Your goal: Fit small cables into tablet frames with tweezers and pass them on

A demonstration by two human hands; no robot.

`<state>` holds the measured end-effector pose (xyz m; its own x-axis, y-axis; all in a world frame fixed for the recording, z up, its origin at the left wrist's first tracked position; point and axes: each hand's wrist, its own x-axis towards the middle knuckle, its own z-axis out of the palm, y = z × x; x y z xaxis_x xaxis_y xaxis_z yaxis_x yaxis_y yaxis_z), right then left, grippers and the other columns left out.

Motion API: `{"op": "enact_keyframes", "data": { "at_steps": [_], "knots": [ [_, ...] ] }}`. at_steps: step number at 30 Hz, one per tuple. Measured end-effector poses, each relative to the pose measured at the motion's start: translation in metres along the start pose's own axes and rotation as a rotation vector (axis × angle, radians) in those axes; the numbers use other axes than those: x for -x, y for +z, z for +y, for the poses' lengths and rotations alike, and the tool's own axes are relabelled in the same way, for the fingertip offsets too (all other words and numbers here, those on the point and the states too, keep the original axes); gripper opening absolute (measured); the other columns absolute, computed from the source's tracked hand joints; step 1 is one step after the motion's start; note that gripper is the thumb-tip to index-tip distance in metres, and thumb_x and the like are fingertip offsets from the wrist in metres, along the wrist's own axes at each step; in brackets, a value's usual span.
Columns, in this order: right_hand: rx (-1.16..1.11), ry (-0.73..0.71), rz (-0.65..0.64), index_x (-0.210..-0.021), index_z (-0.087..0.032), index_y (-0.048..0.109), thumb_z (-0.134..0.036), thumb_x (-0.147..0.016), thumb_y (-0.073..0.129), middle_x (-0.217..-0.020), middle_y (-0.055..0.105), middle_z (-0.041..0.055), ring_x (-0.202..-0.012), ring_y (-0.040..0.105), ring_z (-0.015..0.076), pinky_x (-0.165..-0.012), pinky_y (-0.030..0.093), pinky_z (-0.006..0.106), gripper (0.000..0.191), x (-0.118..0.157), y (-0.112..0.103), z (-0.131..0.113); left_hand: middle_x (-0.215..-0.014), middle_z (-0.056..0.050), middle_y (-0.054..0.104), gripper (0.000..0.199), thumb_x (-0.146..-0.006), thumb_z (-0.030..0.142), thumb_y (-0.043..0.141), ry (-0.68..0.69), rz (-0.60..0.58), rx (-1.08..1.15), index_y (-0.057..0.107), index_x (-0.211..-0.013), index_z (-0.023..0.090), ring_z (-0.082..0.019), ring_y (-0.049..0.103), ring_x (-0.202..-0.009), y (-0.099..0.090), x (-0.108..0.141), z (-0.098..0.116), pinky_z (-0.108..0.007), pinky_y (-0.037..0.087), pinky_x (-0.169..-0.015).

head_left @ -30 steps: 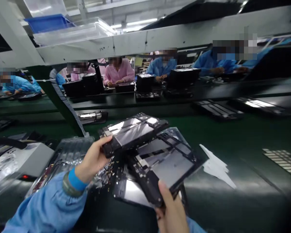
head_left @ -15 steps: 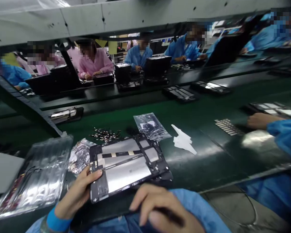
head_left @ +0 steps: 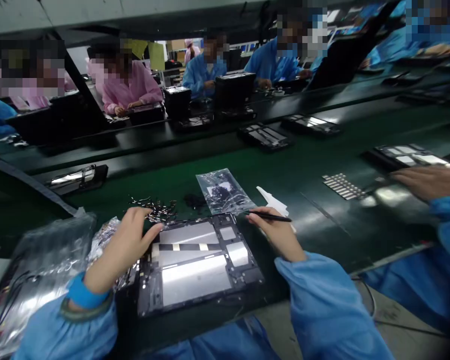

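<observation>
Black rectangular tablet shell with silver metal panels (head_left: 195, 277) lies flat on the dark green bench (head_left: 315, 230), directly before the person. Left hand (head_left: 125, 240) at its far left corner — thumb spread wide from the fingers; whether it touches the shell, cannot tell. Heap of small dark metallic parts (head_left: 162, 211) just by those fingers. Right hand (head_left: 279, 237) pinches a slim black pen-like tool (head_left: 273, 216) — tip near the shell's far right corner. Clear plastic bag with black bits (head_left: 225, 192) just beyond; white paper pieces (head_left: 273, 201) beside the right hand.

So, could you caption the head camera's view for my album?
Left hand near a flat black device, right hand holding a dark pen-like tool beside a clear bag.
</observation>
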<state>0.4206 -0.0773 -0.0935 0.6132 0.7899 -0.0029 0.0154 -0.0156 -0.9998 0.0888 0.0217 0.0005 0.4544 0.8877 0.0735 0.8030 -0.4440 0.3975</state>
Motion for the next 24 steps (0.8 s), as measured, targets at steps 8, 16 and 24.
{"op": "enact_keyframes", "data": {
  "at_steps": [8, 16, 24],
  "knots": [
    [0.166, -0.098, -0.067, -0.077, -0.021, 0.065, -0.045, -0.063, 0.074, -0.078, 0.065, 0.0015, -0.077, 0.060, 0.0207, -0.077, 0.048, 0.039, 0.029, -0.022, 0.012, 0.019, -0.104, -0.013, 0.061, 0.031, -0.079, 0.041, 0.060, 0.420, -0.457, 0.114, 0.062, -0.099, 0.017, -0.028, 0.058, -0.097, 0.059, -0.111, 0.099, -0.035, 0.043, -0.088],
    [0.186, -0.160, -0.078, -0.085, -0.022, 0.063, -0.047, -0.075, 0.065, -0.084, 0.065, 0.0023, -0.077, 0.061, 0.0199, -0.075, 0.047, 0.036, 0.027, -0.027, 0.009, 0.029, -0.102, -0.013, 0.057, 0.019, -0.067, 0.023, 0.070, 0.593, -0.538, 0.031, 0.055, -0.076, 0.015, -0.030, 0.052, -0.102, 0.137, -0.165, 0.137, -0.043, 0.038, -0.094],
    [0.192, -0.164, -0.070, -0.089, -0.023, 0.066, -0.044, -0.077, 0.064, -0.091, 0.067, 0.0026, -0.080, 0.062, 0.0190, -0.078, 0.048, 0.034, 0.025, -0.040, 0.012, 0.026, -0.091, -0.010, 0.058, 0.009, -0.080, 0.014, 0.048, 0.576, -0.520, 0.027, 0.054, -0.086, 0.016, -0.022, 0.056, -0.082, 0.139, -0.165, 0.128, -0.033, 0.044, -0.077]
  ]
}}
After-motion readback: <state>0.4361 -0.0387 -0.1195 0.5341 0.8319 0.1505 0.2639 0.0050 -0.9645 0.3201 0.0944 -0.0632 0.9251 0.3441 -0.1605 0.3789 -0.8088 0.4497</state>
